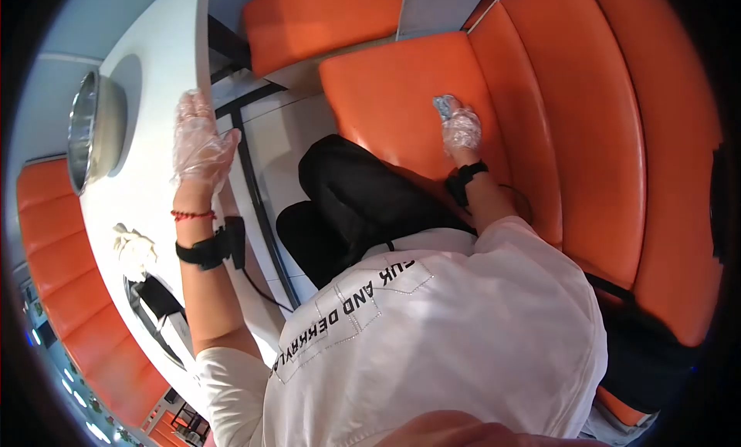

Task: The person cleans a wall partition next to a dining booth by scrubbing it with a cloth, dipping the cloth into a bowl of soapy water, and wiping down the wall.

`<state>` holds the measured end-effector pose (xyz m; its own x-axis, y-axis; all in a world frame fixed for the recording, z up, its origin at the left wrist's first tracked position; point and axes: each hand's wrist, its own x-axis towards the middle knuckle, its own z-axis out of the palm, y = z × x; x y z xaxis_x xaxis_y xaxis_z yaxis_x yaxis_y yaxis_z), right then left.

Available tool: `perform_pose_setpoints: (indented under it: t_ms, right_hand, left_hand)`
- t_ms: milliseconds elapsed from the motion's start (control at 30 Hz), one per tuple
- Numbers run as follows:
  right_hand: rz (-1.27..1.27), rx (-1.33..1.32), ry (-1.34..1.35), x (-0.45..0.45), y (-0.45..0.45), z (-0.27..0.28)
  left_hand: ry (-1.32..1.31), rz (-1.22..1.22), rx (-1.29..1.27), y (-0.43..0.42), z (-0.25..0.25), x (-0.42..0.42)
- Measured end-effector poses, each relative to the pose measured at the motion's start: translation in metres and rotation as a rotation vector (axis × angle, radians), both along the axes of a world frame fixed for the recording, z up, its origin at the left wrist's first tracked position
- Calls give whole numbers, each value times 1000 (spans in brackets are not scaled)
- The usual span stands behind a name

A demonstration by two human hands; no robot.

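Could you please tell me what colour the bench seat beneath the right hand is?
Orange; the bench seat shows best in the head view.

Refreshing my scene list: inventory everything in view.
Table: one, white, left
Metal bowl: one, silver, on table
Table frame: one, black, under table
Seating: several, orange, both sides, top
Crumpled item: one, white, on table
Dark items: several, black, table and right
Blue item: one, blue, at right hand
Shirt: one, white, bottom centre
Trousers: one pair, black, centre
Bracelet: one, red, left wrist
Wristbands: two, black, wrists
Left hand: one, clear-gloved, table edge
Right hand: one, clear-gloved, at seating
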<state>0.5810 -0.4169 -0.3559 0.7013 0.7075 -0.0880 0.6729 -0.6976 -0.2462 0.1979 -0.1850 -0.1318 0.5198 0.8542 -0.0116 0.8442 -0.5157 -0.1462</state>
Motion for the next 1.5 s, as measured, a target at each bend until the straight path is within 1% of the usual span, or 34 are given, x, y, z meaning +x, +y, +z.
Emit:
perform_pose_setpoints:
  t_ms: [33,67,100,133,200,267,300,333,367,400,467,500,533,567,600,667,700,733,800,867,933,1000,1100,1133,1233,1267,1367,1467,1500]
  right_hand:
    - [-12,4,-20,1,-12,3]
    - [-61,36,-16,-27,-28,-25]
    - [-80,41,-37,-28,-42,-27]
    - [-57,89,-88,-27,-53,-52]
    - [-95,67,78,-15,-56,-58]
    - [-79,-102,-31,-28,-73,-77]
    - [-82,-129,-104,-25,-82,-87]
    - [-88,-156,-176,-22,-91,-99]
    - [-104,-51,-106,-15,-95,-106]
    - [-100,54,-27,-11,-95,-110]
    - [-66,288,111,2,-81,-85]
    - [-51,415,157,10,-78,-61]
    - [-37,425,110,10,-64,0]
    - [-24,435,62,9,-50,65]
    - [-49,353,-29,14,-40,125]
    - [-10,411,-422,23,-28,212]
    - [47,475,-537,31,-29,250]
    - [46,541,-516,34,-26,294]
    - [35,646,-656,31,-30,353]
    - [55,696,-811,33,-43,394]
    - [43,718,-949,33,-57,420]
    - [-16,722,-1076,48,-72,429]
    - [-116,667,-1099,56,-85,439]
    - [-180,505,-1116,53,-84,440]
    - [-324,321,-1070,42,-67,438]
    - [-344,331,-1046,49,-63,436]
    - [-327,363,-1043,63,-44,428]
    - [-350,234,-1055,61,-16,430]
    - [-286,252,-946,59,-10,433]
  left_hand:
    - [34,9,-7,-4,-3,-1]
    - [61,-40,52,-3,-24,-13]
    - [63,-58,83,-10,-25,-12]
    - [80,-8,97,-14,-30,-11]
    - [79,125,92,-18,-30,4]
    - [71,121,80,-30,-35,-2]
    - [22,98,91,-30,-34,7]
    - [45,84,55,-37,-31,20]
    - [73,74,20,-44,-29,31]
    - [46,25,-13,-47,-31,43]
    - [36,-22,-62,-51,-36,52]
    - [35,-33,-79,-55,-41,59]
    - [-12,-34,-127,-40,-31,42]
    - [-50,-21,-181,-37,-31,36]
    - [-75,-14,-243,-36,-34,29]
    - [-88,19,-323,-39,-38,15]
    - [-110,23,-347,-39,-39,11]
    - [-133,26,-368,-37,-40,9]
    - [-173,19,-406,-27,-43,8]
    - [-174,33,-410,-32,-43,7]
    - [-176,54,-425,-36,-36,7]
    - [-179,68,-453,-43,-22,8]
    - [-166,31,-431,-34,-32,7]
    - [-175,23,-416,-33,-36,7]
    - [-191,0,-381,-33,-42,4]
    - [-197,-9,-374,-29,-45,5]
    - [-205,-19,-382,-28,-49,-1]
    - [-224,-15,-373,-28,-46,2]
    - [-226,-13,-371,-29,-49,1]
